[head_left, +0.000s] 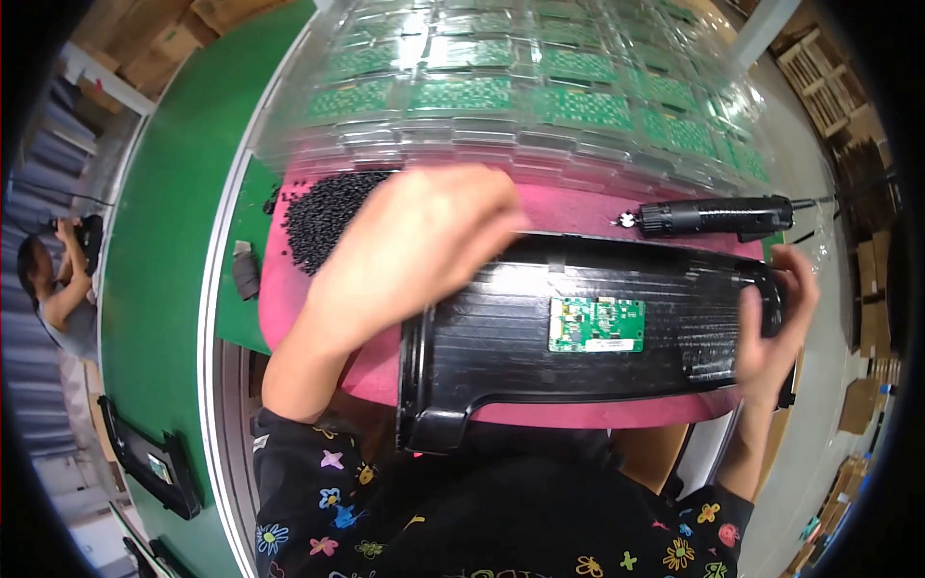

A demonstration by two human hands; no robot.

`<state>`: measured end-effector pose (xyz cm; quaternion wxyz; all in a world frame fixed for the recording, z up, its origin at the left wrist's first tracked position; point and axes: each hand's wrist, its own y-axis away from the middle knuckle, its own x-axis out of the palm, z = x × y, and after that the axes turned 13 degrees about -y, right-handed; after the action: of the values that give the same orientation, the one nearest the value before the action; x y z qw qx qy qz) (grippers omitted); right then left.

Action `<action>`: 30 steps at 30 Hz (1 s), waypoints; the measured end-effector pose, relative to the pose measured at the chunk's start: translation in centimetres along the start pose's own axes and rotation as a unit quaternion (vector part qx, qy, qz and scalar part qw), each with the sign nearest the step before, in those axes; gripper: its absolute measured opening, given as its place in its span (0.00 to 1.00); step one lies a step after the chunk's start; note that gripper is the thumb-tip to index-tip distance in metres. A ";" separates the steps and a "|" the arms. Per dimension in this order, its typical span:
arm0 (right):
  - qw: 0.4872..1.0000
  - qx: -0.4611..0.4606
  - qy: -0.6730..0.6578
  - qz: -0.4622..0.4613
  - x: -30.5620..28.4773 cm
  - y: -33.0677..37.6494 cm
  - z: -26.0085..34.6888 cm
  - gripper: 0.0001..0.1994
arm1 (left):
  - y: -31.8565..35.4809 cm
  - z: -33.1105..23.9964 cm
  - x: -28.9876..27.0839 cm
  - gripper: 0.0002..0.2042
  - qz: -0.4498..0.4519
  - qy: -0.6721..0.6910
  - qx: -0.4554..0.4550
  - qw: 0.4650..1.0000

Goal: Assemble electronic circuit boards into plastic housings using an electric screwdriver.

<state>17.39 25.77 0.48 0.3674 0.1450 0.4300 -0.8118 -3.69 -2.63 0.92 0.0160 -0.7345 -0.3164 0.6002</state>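
A long black plastic housing (501, 371) lies open side up in front of me, with a green circuit board (597, 325) inside its middle. My right hand (779, 323) grips the housing's right end, thumb inside the wall and fingers around the outer edge. Above the housing's upper left corner is my left hand (424, 236), a little blurred, its fingers curled together. Whatever may be between those fingertips is hidden. Beside and partly behind that hand spreads a heap of small black pieces, apparently screws (323, 220). A black electric screwdriver (718, 218) lies beyond the housing at the right.
Under everything is a pink mat (588, 205). Stacked clear plastic trays (462, 130) with several green boards rise behind it. A dark grey roll (247, 272) sits left of the mat. On the green belt (159, 289), another black housing (154, 460) lies. Another person (67, 299) sits far left.
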 end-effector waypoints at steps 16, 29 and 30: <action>0.925 0.048 -0.346 -0.149 5.7 -6.4 -0.3 0.27 | 2.0 4.2 0.9 0.07 0.100 -0.211 -0.191 0.954; 0.576 0.160 -0.801 -0.013 5.5 -4.7 6.8 0.22 | -0.5 -1.7 1.0 0.06 -0.047 0.293 -0.015 0.955; 0.577 0.164 -0.800 -0.013 5.5 -4.4 7.5 0.24 | -0.4 -2.2 1.3 0.06 -0.039 0.313 0.010 0.949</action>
<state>11.08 18.71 4.45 0.5214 -0.5109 -0.1769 -0.6602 -1.86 -0.89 0.58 0.1445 -0.8723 -0.3179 0.3423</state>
